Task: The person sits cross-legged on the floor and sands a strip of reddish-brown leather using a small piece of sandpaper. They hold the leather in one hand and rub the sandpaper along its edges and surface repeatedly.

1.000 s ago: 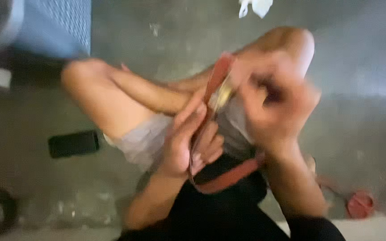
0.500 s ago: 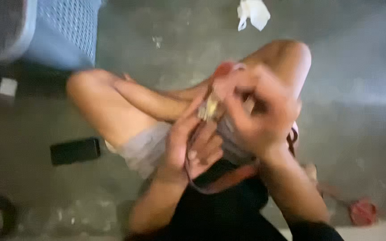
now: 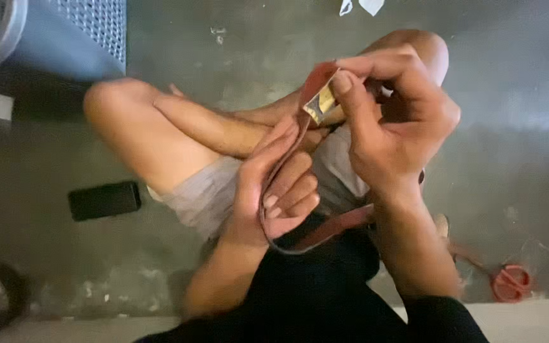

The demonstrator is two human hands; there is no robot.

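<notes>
A reddish-brown leather strap (image 3: 325, 232) with a brass-coloured buckle (image 3: 320, 105) at its top end sits between both hands, above the person's crossed bare legs. The right hand (image 3: 392, 133) has its grip closed on the strap's upper end: thumb and forefinger pinch the leather just beside the buckle, the other fingers curled behind it. From that pinch the strap runs down along the left hand (image 3: 274, 190), loops under its heel and comes back up toward the right wrist. The left hand's grip is closed on the strap too, palm up, the fingers bent over the band and the thumb laid along its edge.

Beyond the left hand, further to the left, a black phone (image 3: 104, 200) lies flat on the grey concrete floor (image 3: 179, 38). Up and left of both hands stands a blue mesh crate (image 3: 84, 32). Down and right of the right hand, well apart, lies a small red round thing (image 3: 511, 282), blurred. White paper scraps (image 3: 363, 6) lie on the floor above the right hand.
</notes>
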